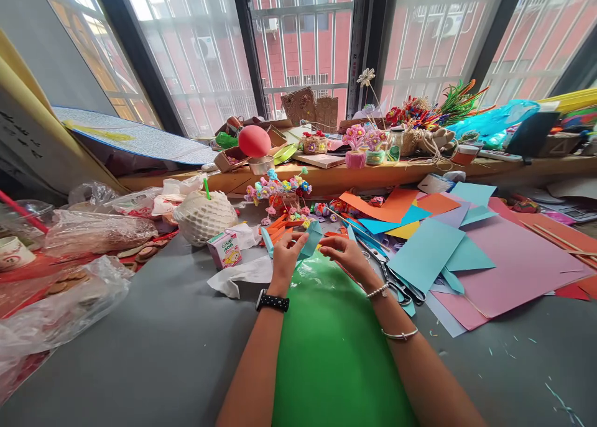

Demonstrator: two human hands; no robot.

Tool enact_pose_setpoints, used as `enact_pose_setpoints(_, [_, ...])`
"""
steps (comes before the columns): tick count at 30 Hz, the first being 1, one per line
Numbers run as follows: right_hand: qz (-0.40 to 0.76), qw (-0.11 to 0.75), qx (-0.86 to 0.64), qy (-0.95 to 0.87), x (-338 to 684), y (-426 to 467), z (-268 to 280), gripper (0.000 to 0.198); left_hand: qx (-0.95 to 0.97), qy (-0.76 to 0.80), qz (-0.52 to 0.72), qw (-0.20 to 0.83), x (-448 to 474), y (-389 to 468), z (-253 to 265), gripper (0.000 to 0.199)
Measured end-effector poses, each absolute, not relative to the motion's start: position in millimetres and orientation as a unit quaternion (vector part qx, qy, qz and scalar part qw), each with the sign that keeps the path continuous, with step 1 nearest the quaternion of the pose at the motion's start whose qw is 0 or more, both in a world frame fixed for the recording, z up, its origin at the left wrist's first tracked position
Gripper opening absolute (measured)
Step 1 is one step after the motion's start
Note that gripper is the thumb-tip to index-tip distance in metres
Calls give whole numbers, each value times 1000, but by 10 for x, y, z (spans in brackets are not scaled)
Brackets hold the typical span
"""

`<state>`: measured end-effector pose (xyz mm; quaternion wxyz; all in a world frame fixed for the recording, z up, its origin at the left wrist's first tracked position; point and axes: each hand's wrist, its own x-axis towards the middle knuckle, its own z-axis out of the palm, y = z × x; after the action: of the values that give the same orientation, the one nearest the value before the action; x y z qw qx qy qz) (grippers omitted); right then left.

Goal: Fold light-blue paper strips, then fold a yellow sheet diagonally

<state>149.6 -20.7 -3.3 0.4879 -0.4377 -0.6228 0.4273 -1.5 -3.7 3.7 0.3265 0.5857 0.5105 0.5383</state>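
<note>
My left hand (286,259) is closed on a folded piece of teal paper (311,239), pinched between thumb and fingers. Just to its right, my right hand (346,258) is held with bent fingers, a small gap between thumb and fingertips, and nothing visible in it. Both hands are above the far end of a glossy green surface (338,346). Black-handled scissors (389,271) lie beside my right wrist. Behind the hands are orange paper strips (278,229) and a bunch of small colourful flowers (284,194).
On the right lie teal paper sheets (426,253) and a large pink sheet (513,259). A wrapped coconut (205,219), a small carton (224,250) and tissue (242,276) sit left. Plastic bags (97,228) lie further left. A wooden ledge (321,179) with crafts runs behind.
</note>
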Motion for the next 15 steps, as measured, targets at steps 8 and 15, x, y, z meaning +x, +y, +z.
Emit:
enact_pose_setpoints(8, [422, 465, -416, -658, 1357, -194, -110, 27, 573, 479, 540, 389, 22, -35, 10, 27])
enact_pose_setpoints(15, [392, 532, -462, -591, 1412, -141, -140, 29, 532, 483, 495, 489, 38, -51, 57, 35])
